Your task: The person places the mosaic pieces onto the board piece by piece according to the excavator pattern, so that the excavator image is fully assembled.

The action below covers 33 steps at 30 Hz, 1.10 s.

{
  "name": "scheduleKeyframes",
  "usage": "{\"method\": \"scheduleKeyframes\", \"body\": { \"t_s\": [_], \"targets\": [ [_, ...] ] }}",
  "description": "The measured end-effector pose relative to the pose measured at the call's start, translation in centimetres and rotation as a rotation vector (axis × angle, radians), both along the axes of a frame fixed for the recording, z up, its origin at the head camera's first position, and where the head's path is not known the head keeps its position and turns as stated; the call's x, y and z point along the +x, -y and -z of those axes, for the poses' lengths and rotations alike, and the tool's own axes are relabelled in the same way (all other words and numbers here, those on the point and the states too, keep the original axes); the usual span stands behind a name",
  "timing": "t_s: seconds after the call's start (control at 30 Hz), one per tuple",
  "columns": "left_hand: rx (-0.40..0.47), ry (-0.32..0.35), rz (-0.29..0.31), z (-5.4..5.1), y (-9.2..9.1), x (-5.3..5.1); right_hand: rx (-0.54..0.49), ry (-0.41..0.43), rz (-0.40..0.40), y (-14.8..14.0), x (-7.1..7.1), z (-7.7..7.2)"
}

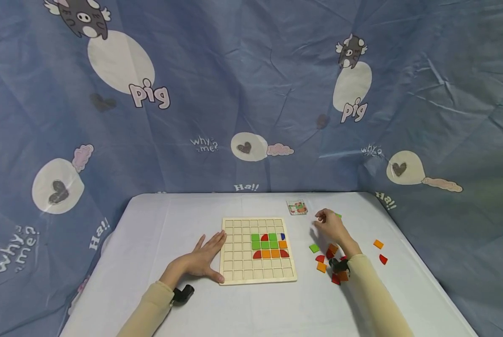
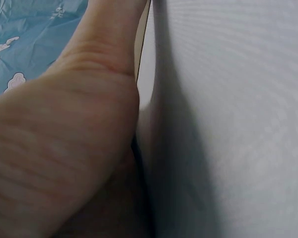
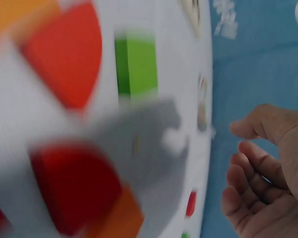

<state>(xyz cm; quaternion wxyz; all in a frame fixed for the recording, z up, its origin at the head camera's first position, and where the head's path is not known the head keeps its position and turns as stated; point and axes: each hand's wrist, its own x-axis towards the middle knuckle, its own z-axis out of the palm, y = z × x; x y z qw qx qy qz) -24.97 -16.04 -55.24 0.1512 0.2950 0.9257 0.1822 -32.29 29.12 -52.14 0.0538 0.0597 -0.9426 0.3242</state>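
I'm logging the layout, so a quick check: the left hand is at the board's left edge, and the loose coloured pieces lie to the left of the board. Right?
Not quite: the loose coloured pieces lie to the right of the board, as the head view shows. The left hand is at the board's left edge.

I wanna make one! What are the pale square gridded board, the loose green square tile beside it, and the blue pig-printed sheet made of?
Pale square gridded board: likely matte wood, from its tan colour.

Loose green square tile: perhaps smooth painted wood or plastic, being evenly coloured; blur hides grain.

Blue pig-printed sheet: probably thin fabric or plastic, faintly shiny along wrinkles.
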Motion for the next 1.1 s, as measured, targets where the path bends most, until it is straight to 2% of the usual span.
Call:
{"method": "scheduleKeyframes", "body": {
  "t_s": [0.17,0.37,0.47,0.7,1.1],
  "targets": [
    [-0.007,-0.002,-0.001,0.1,0.0,-0.1,0.042,-0.009,0.089,-2.4,-1.8,0.7],
    [-0.004,0.018,-0.007,0.0,-0.2,0.1,0.065,0.115,0.157,-3.5,-2.6,1.3],
    [0.0,0.018,-0.002,-0.1,-0.2,0.1,0.072,0.139,0.181,-3.6,-2.8,1.6],
    [0.002,0.0,0.0,-0.1,-0.3,0.0,0.07,0.064,0.19,-3.7,-3.4,1.6],
    [0.008,0.003,-0.005,-0.3,-0.2,0.0,0.044,0.153,0.164,-3.3,-3.3,1.8]
  ]
}}
